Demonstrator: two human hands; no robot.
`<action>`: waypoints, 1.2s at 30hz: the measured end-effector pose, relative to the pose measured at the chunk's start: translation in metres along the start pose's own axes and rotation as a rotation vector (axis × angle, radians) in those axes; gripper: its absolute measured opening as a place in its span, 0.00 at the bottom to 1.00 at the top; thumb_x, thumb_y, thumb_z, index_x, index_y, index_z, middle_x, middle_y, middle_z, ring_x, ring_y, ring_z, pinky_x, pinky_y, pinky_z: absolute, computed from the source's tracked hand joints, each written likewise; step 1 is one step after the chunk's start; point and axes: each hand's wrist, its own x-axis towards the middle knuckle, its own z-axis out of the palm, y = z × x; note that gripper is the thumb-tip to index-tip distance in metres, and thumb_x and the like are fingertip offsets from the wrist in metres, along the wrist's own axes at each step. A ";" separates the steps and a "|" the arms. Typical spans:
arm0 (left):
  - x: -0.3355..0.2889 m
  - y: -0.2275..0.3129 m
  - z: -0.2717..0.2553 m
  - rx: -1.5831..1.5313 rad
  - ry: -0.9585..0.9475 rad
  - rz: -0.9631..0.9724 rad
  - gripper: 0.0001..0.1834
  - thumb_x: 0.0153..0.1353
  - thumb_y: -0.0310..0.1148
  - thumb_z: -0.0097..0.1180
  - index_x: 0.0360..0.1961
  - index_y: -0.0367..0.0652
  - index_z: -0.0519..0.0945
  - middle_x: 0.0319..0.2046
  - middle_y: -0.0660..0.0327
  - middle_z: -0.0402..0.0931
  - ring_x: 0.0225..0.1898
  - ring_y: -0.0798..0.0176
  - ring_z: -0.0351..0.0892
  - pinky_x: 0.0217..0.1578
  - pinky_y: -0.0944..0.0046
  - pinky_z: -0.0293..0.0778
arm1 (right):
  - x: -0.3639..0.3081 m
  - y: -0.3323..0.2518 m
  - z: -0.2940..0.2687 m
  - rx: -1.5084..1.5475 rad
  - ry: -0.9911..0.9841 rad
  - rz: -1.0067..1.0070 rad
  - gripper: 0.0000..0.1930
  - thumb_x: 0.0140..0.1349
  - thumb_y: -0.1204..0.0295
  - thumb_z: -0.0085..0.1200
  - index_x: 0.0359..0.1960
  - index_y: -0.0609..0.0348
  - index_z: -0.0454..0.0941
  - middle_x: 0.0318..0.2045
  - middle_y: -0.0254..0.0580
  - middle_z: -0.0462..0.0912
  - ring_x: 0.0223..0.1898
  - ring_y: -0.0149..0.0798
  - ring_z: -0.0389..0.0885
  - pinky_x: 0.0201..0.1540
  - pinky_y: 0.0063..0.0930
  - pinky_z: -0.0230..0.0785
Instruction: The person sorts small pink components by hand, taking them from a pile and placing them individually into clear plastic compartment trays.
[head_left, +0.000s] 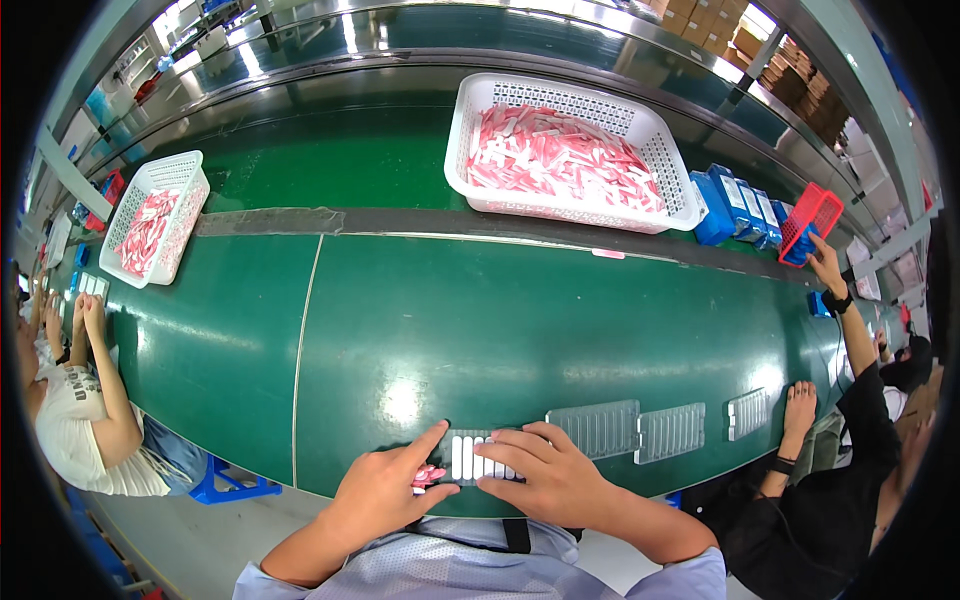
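Note:
In front of me on the green table lies a clear ribbed plastic tray [447, 456] with several white strips [467, 459] side by side in its slots. My left hand [383, 484] is at its left end, index finger and thumb stretched toward the tray's edge. A small bunch of pink-and-white strips [428, 478] shows in this hand; the fingers behind them are hidden. My right hand [553, 472] spreads over the tray's right part, fingertips resting on the white strips and thumb near their lower ends. It covers that part of the tray.
Clear ribbed trays [600, 428] lie to the right. Beyond stand a large white basket [575, 212] of pink-and-white strips, blue boxes [730, 205] and a red basket [822, 210]. A smaller white basket [190, 225] stands far left. Co-workers sit on both sides; one's hand [826, 265] reaches the red basket.

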 end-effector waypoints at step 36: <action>-0.001 -0.014 -0.001 -1.486 -0.496 -0.256 0.20 0.76 0.32 0.51 0.63 0.33 0.73 0.41 0.53 0.82 0.26 0.72 0.70 0.20 0.73 0.57 | 0.038 0.000 -0.029 0.826 0.194 0.336 0.07 0.62 0.72 0.66 0.41 0.52 0.89 0.20 0.34 0.79 0.21 0.32 0.76 0.26 0.27 0.68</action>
